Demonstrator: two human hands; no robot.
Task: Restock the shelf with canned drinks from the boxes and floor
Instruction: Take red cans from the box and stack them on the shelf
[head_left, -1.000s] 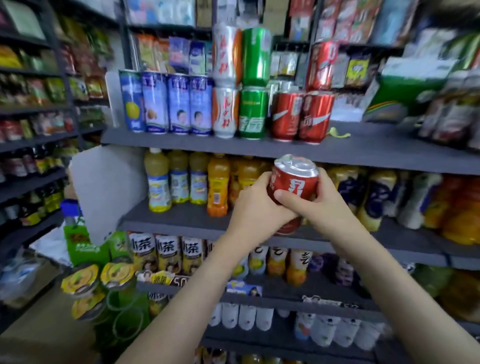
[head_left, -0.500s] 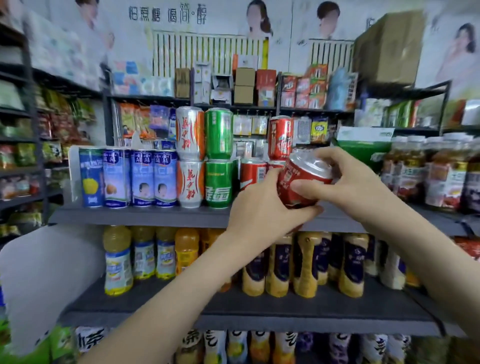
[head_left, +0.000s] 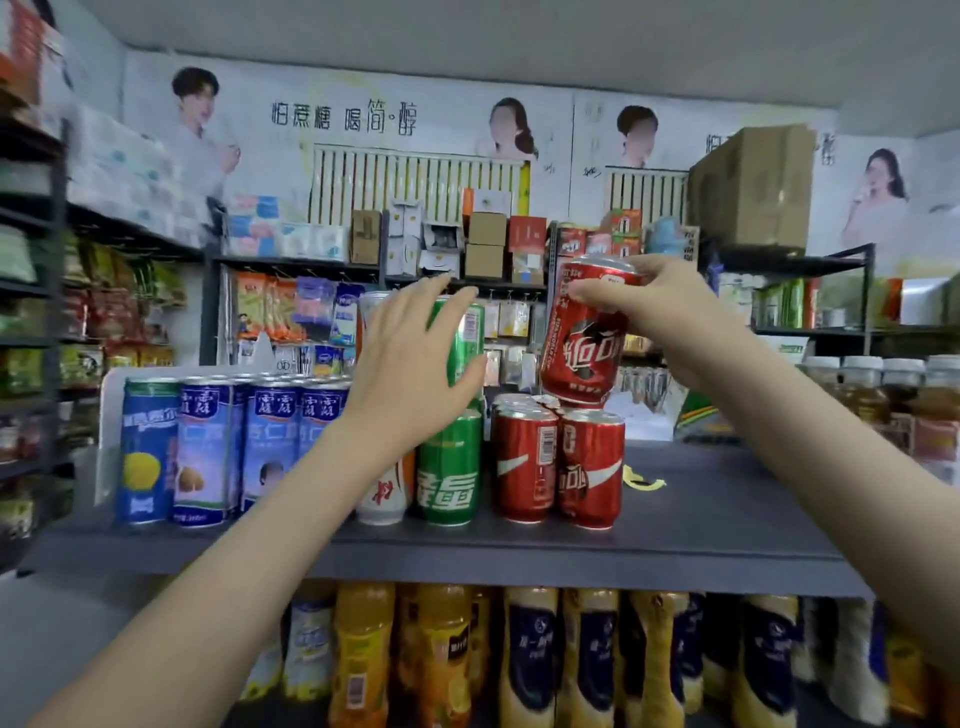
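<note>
Left hand (head_left: 410, 364): it is kept open, the fingers straight and a little spread, in front of the upper green can (head_left: 465, 338); whether it is touched cannot be told.
Right hand (head_left: 670, 317): the fingers and thumb are curled round the upper part of the red can (head_left: 584, 343).
Place of the red can: it is held in the air just above the standing red cans (head_left: 524, 462); contact with their tops cannot be told.
Axis: the long axis is nearly upright but tilted, the lid leaning to the right and the bottom pointed down at the standing red cans.
Done: blue cans (head_left: 260, 447), two green cans stacked and a group of red cans are already placed on the shelf (head_left: 519, 545).
Left: the red can is not yet set down, and it is judged that a second layer is being begun. The right part of the shelf is bare, so more cans can be taken. Boxes and floor are not seen.
</note>
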